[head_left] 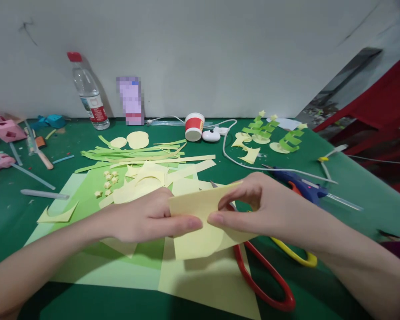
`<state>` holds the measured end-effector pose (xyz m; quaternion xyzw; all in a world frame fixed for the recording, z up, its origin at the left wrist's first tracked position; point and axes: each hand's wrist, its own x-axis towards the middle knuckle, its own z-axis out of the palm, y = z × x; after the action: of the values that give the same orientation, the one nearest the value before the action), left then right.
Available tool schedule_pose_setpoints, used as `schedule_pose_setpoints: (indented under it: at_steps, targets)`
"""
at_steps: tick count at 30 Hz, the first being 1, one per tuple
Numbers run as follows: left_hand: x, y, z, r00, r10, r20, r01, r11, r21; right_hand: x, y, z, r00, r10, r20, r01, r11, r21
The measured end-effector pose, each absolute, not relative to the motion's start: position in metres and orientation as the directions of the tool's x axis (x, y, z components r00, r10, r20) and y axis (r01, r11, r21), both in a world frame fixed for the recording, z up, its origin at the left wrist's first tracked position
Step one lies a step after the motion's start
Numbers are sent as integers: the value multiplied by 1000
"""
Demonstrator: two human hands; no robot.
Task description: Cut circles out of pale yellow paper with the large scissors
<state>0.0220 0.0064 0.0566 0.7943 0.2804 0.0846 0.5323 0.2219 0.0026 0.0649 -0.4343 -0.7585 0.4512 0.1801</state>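
Between both hands, held above the table, is a sheet of pale yellow paper (193, 246). My left hand (150, 218) grips its left side, thumb flat on the face and fingers hidden behind. On the right side, my right hand (253, 206) pinches the sheet between thumb and fingers. Beneath it lie red-handled scissors (270, 282), their blades partly covered by the paper and my right hand. A yellow handle (296, 255) shows beside them. Larger yellow and green sheets (120, 273) are spread under my hands, with small folded paper stars (111, 180) on top.
Green paper strips (133, 155) and yellow paper circles (138, 140) lie farther back. Along the wall stand a water bottle (90, 95), a phone (131, 102) and a paper cup (194, 127). Right of these are spiral paper trees (262, 129), a white cable (253, 168) and a blue glue gun (300, 184).
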Motion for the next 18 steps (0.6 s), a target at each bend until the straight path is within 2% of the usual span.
schedule_pose_setpoints:
  at_steps: [7, 13, 18]
  targets:
    - [17, 5, 63, 814, 560, -155, 354, -267, 896, 230, 3, 68, -581, 814, -17, 420, 281, -863]
    - [19, 6, 68, 815, 540, -211, 380, -223, 898, 233, 2, 72, -567, 822, -42, 428, 251, -868]
    - [22, 6, 67, 818, 547, -181, 315, -162, 935, 232, 1, 73, -570, 820, -44, 413, 240, -878]
